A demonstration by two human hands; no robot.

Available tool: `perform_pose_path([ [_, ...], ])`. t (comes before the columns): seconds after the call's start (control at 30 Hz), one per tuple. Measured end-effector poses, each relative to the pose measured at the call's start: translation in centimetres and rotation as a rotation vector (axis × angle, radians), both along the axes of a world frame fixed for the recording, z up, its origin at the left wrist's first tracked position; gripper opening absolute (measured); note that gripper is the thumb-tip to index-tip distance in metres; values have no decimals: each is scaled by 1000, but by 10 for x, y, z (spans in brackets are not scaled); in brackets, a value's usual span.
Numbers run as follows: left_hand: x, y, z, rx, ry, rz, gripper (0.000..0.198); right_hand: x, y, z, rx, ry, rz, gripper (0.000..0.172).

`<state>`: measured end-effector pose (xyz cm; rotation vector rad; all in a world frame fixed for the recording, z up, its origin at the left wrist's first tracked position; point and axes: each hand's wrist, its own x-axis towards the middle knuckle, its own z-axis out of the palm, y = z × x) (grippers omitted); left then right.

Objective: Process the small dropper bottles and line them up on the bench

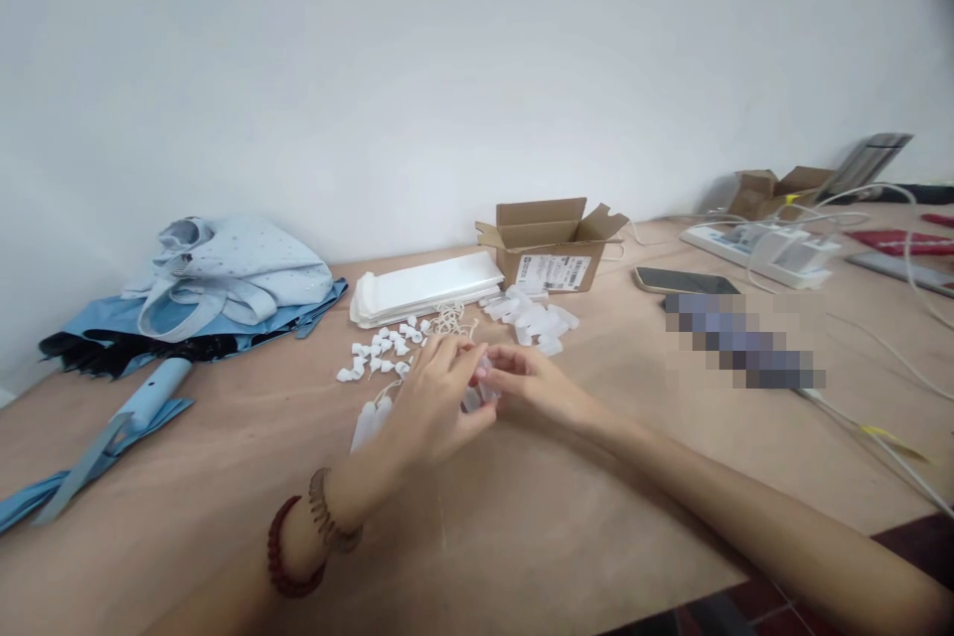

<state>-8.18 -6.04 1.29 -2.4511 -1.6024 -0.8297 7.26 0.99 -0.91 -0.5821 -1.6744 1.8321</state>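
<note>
My left hand and my right hand meet over the middle of the table, fingertips pinched together around a small translucent plastic piece. Fingers cover most of it, so its full shape is hidden. Just beyond my left hand lie several small white plastic caps and a bundle of cream cord. Behind my right hand is a pile of translucent plastic pieces. Partly hidden by my left wrist, more translucent pieces with cord loops rest on the table.
An open cardboard box stands against the wall beside a stack of white plastic sleeves. At left are a light blue cloth bag and a folded blue umbrella. A phone, a power strip and cables lie right.
</note>
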Motion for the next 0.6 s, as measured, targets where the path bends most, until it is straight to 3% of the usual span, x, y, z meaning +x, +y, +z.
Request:
perform_pose_path([
  [0.1,2,4,2,-121,130,13,40,1,8,-4,105,-178,-142,38],
  [0.2,2,6,-4,-200,178,37,35,1,15,-7,70,-253,-151,43],
  [0.4,0,8,-17,-244,117,65,28,0,19,-20,117,-257,-144,26],
  [0.6,-4,6,-14,-276,74,37,34,-2,14,-20,172,-276,-163,23],
])
